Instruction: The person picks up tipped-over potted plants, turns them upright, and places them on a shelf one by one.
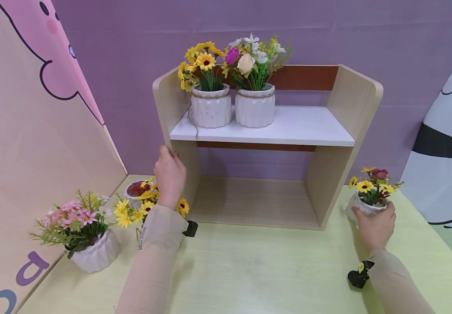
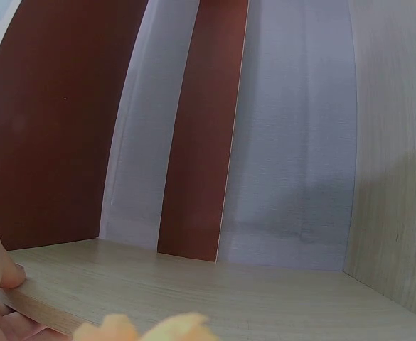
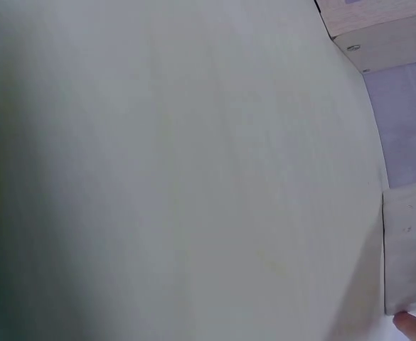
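A wooden two-tier shelf point(image 1: 261, 124) stands at the back of the table. My left hand point(image 1: 170, 174) grips the front edge of its left side panel point(image 2: 58, 284), the thumb on the inner face and the fingers round the outside. To the right of the shelf, my right hand point(image 1: 376, 224) holds a white flowerpot point(image 1: 353, 205) with yellow and dark red flowers by its side. In the right wrist view, a thumb lies at the bottom corner of this pot point(image 3: 410, 245). Two white pots, one with sunflowers point(image 1: 210, 107), one with mixed flowers point(image 1: 255, 109), sit on the upper board.
At the left, a pot with pink flowers point(image 1: 98, 253) stands on the table point(image 1: 249, 266). Yellow flowers point(image 1: 133, 213) are partly hidden by my left arm, with a white pot point(image 1: 131, 200) behind. Printed panels point(image 1: 53, 157) flank the table on both sides.
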The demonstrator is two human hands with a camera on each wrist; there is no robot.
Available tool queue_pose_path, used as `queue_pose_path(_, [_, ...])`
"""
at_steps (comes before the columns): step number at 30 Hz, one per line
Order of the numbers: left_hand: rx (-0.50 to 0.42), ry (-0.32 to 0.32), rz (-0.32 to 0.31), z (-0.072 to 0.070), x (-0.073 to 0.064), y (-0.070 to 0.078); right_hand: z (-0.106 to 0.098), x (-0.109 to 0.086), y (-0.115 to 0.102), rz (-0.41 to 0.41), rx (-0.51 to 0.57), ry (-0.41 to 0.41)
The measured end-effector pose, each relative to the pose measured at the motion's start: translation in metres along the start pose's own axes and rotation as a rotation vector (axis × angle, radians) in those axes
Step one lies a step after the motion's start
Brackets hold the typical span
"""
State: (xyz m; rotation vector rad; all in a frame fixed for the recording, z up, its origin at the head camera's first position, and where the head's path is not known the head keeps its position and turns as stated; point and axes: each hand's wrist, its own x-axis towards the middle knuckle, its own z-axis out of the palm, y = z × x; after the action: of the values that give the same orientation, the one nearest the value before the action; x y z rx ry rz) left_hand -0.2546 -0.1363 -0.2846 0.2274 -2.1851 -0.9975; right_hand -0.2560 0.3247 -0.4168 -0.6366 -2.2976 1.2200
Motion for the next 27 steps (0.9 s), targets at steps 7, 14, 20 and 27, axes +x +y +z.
queue_pose_path(7, [0.001,-0.004,0.001,0.000,0.000,0.000,-0.003,0.000,-0.002,0.006,-0.017,-0.027])
queue_pose_path(14, [0.000,-0.005,0.003,0.000,0.000,0.000,-0.005,-0.001,-0.003,0.014,-0.005,-0.027])
queue_pose_path(20, [0.002,-0.012,-0.003,0.000,0.000,0.000,-0.008,-0.002,-0.002,0.006,0.005,-0.025])
queue_pose_path(27, [0.004,-0.024,-0.012,-0.001,0.000,0.001,-0.012,-0.002,0.003,-0.017,-0.020,-0.028])
